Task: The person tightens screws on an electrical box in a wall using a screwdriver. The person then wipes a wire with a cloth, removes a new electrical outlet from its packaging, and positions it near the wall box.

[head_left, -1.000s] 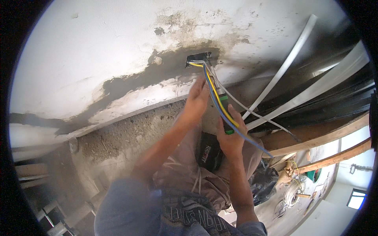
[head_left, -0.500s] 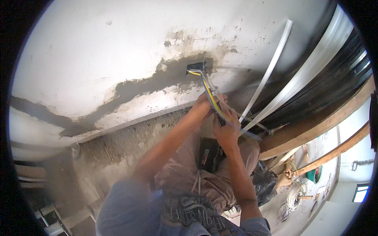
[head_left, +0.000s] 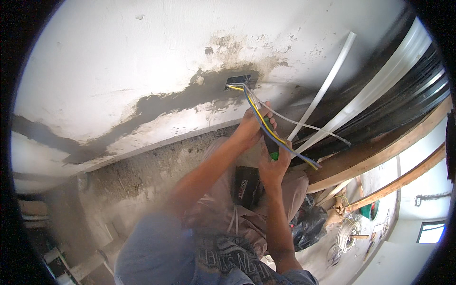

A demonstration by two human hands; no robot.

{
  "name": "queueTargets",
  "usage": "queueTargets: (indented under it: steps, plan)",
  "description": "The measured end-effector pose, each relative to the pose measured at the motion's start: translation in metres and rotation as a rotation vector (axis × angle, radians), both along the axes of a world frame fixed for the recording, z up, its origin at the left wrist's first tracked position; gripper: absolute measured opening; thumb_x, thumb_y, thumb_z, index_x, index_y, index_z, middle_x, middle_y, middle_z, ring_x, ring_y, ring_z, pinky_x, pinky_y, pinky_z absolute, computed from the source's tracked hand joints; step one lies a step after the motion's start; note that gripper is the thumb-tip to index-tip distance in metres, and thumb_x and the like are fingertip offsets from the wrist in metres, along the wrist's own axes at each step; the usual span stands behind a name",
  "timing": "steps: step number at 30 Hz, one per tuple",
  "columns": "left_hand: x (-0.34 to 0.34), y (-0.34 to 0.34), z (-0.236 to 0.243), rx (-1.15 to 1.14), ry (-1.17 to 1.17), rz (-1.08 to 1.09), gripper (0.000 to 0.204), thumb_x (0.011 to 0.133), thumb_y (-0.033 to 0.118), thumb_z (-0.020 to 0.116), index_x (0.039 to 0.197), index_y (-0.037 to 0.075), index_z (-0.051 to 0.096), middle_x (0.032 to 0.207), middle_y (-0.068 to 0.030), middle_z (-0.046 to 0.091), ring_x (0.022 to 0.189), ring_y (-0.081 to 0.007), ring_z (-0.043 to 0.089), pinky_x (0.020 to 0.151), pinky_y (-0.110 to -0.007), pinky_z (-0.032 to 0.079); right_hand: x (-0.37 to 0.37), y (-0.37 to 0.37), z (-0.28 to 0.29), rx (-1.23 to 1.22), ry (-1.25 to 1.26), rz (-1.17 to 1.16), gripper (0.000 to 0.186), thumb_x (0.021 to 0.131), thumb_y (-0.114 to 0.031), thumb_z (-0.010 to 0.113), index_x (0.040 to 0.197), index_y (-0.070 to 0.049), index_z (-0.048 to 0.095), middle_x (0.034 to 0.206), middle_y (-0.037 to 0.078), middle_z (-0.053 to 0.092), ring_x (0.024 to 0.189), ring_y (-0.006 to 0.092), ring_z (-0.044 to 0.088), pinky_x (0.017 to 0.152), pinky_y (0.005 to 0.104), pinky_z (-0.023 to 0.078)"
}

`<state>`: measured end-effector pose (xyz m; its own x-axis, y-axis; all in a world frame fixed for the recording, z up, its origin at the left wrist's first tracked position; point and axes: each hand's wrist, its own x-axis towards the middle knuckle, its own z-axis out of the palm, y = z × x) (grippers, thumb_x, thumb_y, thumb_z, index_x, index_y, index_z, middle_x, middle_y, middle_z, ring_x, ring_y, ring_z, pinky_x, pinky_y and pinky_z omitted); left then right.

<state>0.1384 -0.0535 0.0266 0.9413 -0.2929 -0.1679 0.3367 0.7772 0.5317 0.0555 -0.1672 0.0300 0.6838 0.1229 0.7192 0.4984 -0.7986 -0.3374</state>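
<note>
Blue, yellow and whitish electrical wires (head_left: 260,119) come out of a black wall box (head_left: 238,80) set in grey patched plaster. My left hand (head_left: 251,127) is closed just below the box, its fingers around a wire; the blue and yellow ones pass over it. In my right hand (head_left: 275,166) is a black-and-green hand tool (head_left: 271,142), gripped by its lower end, with its upper end at my left fingers. What its working end looks like is hidden. One whitish wire (head_left: 313,126) sticks out freely to the right, past both hands.
White pipes (head_left: 327,85) lean against the wall on the right, beside black tubes and a curved wooden plank (head_left: 380,156). A dark box (head_left: 246,186) is between my legs. A black plastic bag (head_left: 308,225) and a coil of white cable (head_left: 348,236) lie at the lower right.
My right hand and the tool have shifted slightly down, showing more of the tool's green end. The loose wire ends have swung out to the right, and the view has moved slightly.
</note>
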Motion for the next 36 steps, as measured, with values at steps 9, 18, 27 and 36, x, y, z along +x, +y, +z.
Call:
queueTargets:
  steps: [9,18,27,36]
  plan:
    - [0.001,-0.008,-0.006,0.103,-0.072,0.162,0.036,0.094,0.039,0.064,0.086,0.007,0.052,0.073,-0.0037,0.053,0.063,-0.0167,0.056,0.058,-0.031,0.048,-0.011,0.02,-0.019,0.528,0.276,-0.183,0.026,0.098,-0.018,0.054,0.12,-0.002,0.055,0.103,0.01,0.057,0.087,0.0192,0.057,0.07,0.0319,0.049]
    - [0.011,-0.014,-0.013,0.083,-0.095,0.176,0.034,0.09,0.035,0.07,0.08,0.007,0.054,0.07,-0.0036,0.054,0.064,-0.0155,0.056,0.059,-0.032,0.048,-0.014,0.025,-0.022,1.166,0.481,-0.116,0.024,0.098,-0.014,0.056,0.117,0.001,0.057,0.108,0.008,0.055,0.089,0.0185,0.057,0.077,0.0274,0.049]
    - [-0.007,0.025,-0.008,0.705,-0.322,-0.067,0.044,0.086,0.029,0.075,0.116,-0.001,0.061,0.103,-0.0107,0.066,0.095,-0.0189,0.064,0.084,-0.032,0.05,-0.019,0.019,-0.01,0.716,0.366,-0.048,0.031,0.103,-0.024,0.047,0.121,0.0,0.052,0.106,0.015,0.054,0.095,0.0239,0.054,0.077,0.0307,0.049]
    - [-0.007,0.023,-0.016,-0.028,-0.204,-0.125,0.037,0.094,0.022,0.064,0.123,0.002,0.052,0.099,-0.0104,0.065,0.095,-0.0222,0.066,0.083,-0.034,0.055,-0.018,-0.015,-0.01,1.994,1.128,0.426,0.03,0.102,-0.033,0.048,0.115,-0.006,0.053,0.098,0.014,0.057,0.063,0.0108,0.05,0.044,0.0202,0.041]
